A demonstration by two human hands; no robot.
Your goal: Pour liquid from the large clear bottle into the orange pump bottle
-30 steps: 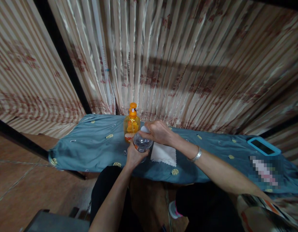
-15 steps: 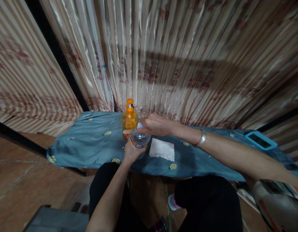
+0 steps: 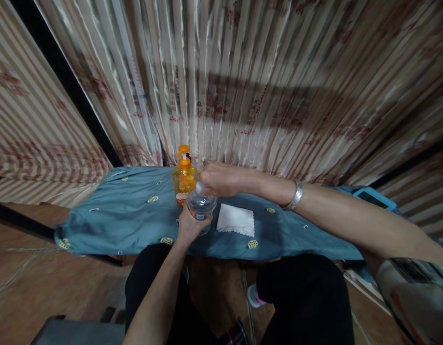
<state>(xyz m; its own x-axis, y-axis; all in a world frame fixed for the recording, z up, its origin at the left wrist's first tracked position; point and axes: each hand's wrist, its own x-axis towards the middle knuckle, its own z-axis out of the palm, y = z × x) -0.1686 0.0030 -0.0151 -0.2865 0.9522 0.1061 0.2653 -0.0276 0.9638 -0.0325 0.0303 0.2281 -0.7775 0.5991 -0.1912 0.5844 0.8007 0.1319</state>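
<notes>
Nearest the camera, dark-trousered knees point(image 3: 303, 297) sit tucked against the front edge of the tabletop point(image 3: 128, 220), which wears a teal cloth dotted with small yellow medallions. Up from there comes the left hand point(image 3: 190, 224), wrapped from below around the body of a clear plastic bottle point(image 3: 201, 206), gripping it upright just above the cloth near the middle of the front edge. On top, the right hand point(image 3: 223, 178) arches over the bottle's neck, fingers closed around the white cap point(image 3: 199, 187), a silver bangle point(image 3: 293, 195) on that wrist. Just beside the bottle, towards the right, a white folded cloth point(image 3: 236, 220) lies flat on the teal cover, apart from both hands. Just behind the bottle, close to the back edge, stands an orange pump dispenser point(image 3: 184, 175), upright, its nozzle turned left. Out at the far right corner a phone in a blue case point(image 3: 374, 197) peeks past the forearm. Behind everything hangs a striped, shiny curtain point(image 3: 243, 81).
</notes>
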